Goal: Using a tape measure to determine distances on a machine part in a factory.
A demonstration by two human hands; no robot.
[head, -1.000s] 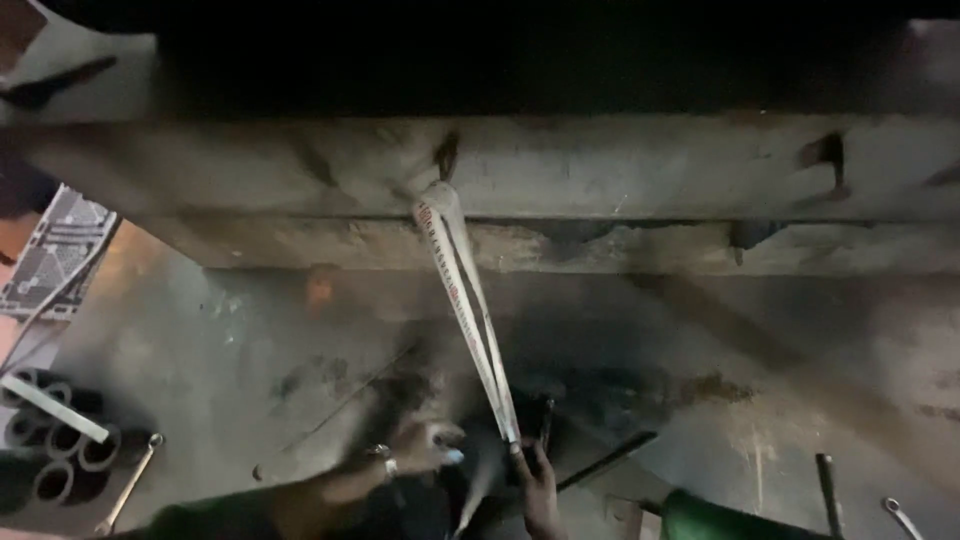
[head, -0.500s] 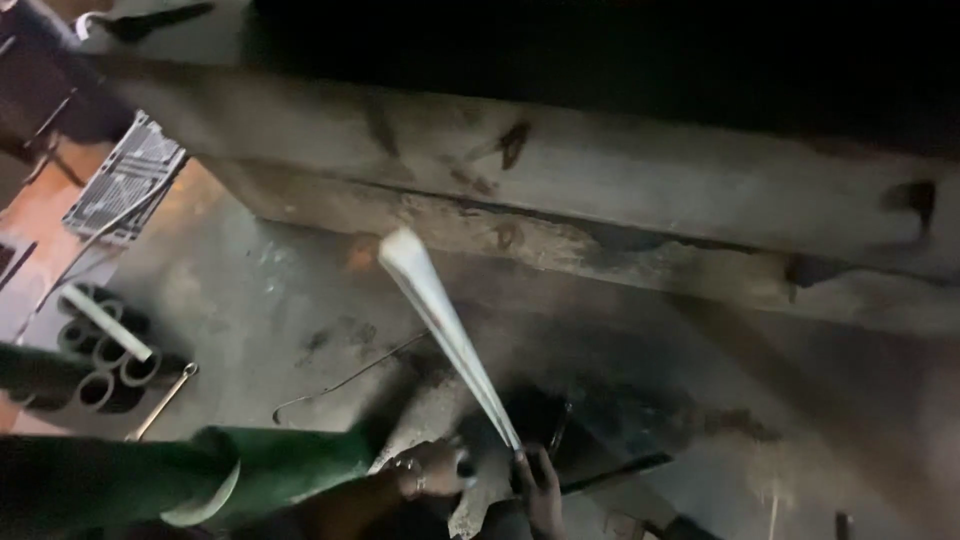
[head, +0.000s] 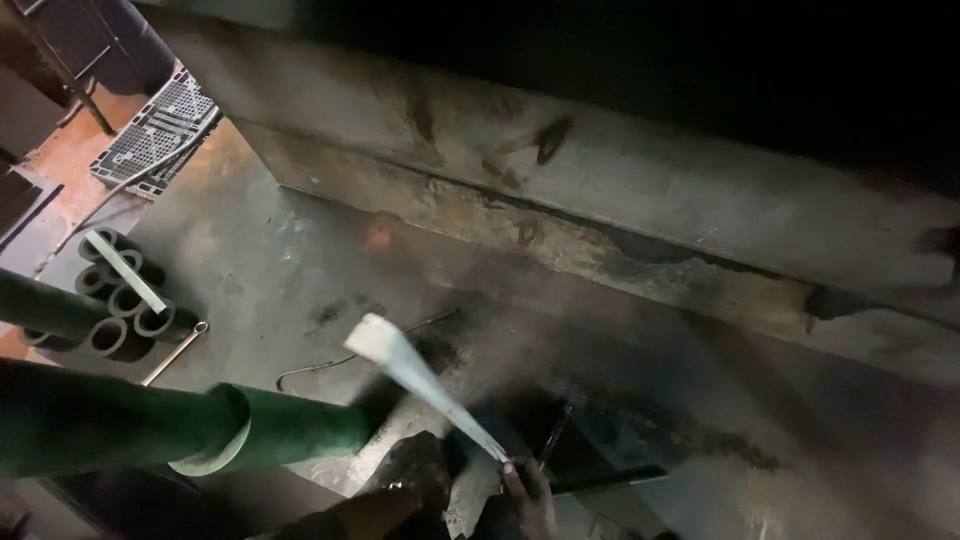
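My right hand [head: 527,497] is at the bottom edge, closed on the lower end of a long flat white strip [head: 420,380]. The strip slants up and to the left over the stained grey floor. My left hand [head: 412,476] lies in shadow just left of it, beside a pale crumpled piece [head: 466,500]; its grip is too dark to make out. A thick green pipe with a collar [head: 215,430] reaches in from the left, and its end stops close to my left hand.
Short black pipe pieces [head: 118,312] are stacked at the left with a pale bar [head: 126,271] across them. A metal grid [head: 155,130] lies at the far left, and a bent wire [head: 345,358], a spanner [head: 175,352] and a dark rod [head: 610,480] are on the floor. A long concrete ledge [head: 620,200] runs across behind.
The view has swung, so the ledge now slants. The white strip has tipped lower and to the left. The green pipe has come in from the left.
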